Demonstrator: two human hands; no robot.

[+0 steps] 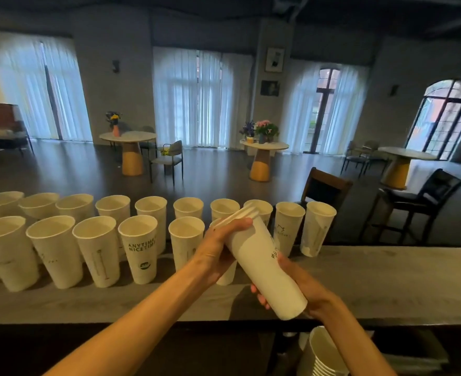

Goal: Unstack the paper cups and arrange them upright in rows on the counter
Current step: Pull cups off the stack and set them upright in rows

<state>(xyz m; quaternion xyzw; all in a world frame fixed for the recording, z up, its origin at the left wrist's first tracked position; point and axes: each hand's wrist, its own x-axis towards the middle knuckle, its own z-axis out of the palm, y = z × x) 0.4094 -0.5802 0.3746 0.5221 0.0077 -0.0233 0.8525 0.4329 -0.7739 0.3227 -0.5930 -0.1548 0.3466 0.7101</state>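
**Nested cups held tilted above the counter's near edge**

We see a short stack of paper cups (267, 267) held in the air over the counter (386, 280), tilted so its rims lean up and to the left and its base points down toward the near edge. At least two rims show at the top, slightly apart. The left hand (218, 251) curls round the upper part of the stack, fingers lying just under the rims. The right hand (299, 289) wraps the lower part from behind, fingertips showing at the left of the base.

On the counter stand two rows of upright cups. The back row (153, 210) runs along the far edge from the left end to a little right of the middle. The front row (96, 248) sits just before it, covering the left half; one of its cups bears printed words. The rightmost front cup is partly hidden behind the left wrist.

Below the near edge, at the lower right, another stack of cups (324, 356) lies tilted.
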